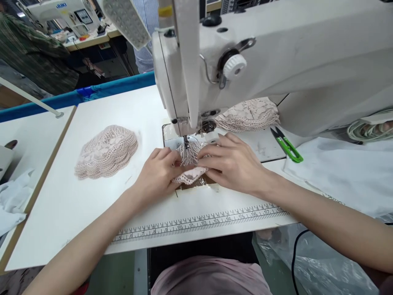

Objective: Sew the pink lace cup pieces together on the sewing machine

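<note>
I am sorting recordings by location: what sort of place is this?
Probably a sewing workshop: a large white sewing machine, another white machine marked JUKI, and a pile of pale pink lace pieces.

Brand lettering JUKI, in blue, was read on the far sewing machine, behind and left of the near sewing machine; its display was too small to read. Printed ruler on the tabletop, in front of the near sewing machine, bore large numerals rising rightward, 6 through 17 legible; smaller upper-row figures were unclear
</note>
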